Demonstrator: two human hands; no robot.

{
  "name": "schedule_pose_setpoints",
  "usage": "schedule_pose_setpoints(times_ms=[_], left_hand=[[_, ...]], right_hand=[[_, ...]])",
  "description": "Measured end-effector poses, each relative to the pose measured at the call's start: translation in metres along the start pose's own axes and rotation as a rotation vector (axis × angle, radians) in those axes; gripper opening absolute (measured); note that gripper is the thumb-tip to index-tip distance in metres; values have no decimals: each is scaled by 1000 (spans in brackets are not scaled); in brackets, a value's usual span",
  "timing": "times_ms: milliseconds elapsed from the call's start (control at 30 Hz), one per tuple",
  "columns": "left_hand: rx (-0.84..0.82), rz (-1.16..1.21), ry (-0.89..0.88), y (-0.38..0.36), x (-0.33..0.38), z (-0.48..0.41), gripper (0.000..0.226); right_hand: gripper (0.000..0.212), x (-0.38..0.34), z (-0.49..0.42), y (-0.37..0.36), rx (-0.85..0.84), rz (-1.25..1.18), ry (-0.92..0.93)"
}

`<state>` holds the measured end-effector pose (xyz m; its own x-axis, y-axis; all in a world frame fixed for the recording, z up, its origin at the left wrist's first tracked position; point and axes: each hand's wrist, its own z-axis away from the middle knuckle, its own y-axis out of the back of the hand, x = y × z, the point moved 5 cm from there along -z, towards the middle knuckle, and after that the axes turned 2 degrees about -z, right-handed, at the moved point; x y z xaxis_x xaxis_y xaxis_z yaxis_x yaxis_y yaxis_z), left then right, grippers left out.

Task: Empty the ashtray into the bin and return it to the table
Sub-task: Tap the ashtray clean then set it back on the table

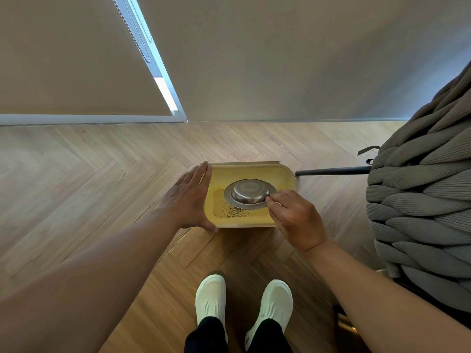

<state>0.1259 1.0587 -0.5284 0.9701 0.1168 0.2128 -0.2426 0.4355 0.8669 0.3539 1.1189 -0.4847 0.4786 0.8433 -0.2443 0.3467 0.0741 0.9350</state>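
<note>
A round metal ashtray (249,192) hangs upside down over a yellow rectangular bin (285,179) standing on the wooden floor. My right hand (293,217) pinches the ashtray's rim at its near right side. Dark ash and crumbs (230,212) lie on the bin's bottom, under and to the left of the ashtray. My left hand (191,197) rests flat against the bin's left wall, fingers extended, thumb at the near corner. No table is in view.
A grey chunky-knit chair (418,212) fills the right side, with a black leg (334,171) reaching toward the bin. My white shoes (242,304) stand just before the bin. A wall and a window blind (76,59) rise beyond.
</note>
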Motion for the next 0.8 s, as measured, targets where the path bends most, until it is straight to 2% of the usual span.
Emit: schedule_pose_setpoints(times_ms=[233,333,633,800], left_hand=[[53,14,14,1,1,1,153],[68,12,10,3,2,2,151],[122,24,-30,11,8,2,135],[160,27,-49,16,16,1,126]], right_hand=[[28,-2,-1,3,-8,-41,-25],[22,-1,-4,5,17,-109,-99],[16,17,-13,6,31,-369,-486],[11,34,-3,-10,-51,-560,-897]])
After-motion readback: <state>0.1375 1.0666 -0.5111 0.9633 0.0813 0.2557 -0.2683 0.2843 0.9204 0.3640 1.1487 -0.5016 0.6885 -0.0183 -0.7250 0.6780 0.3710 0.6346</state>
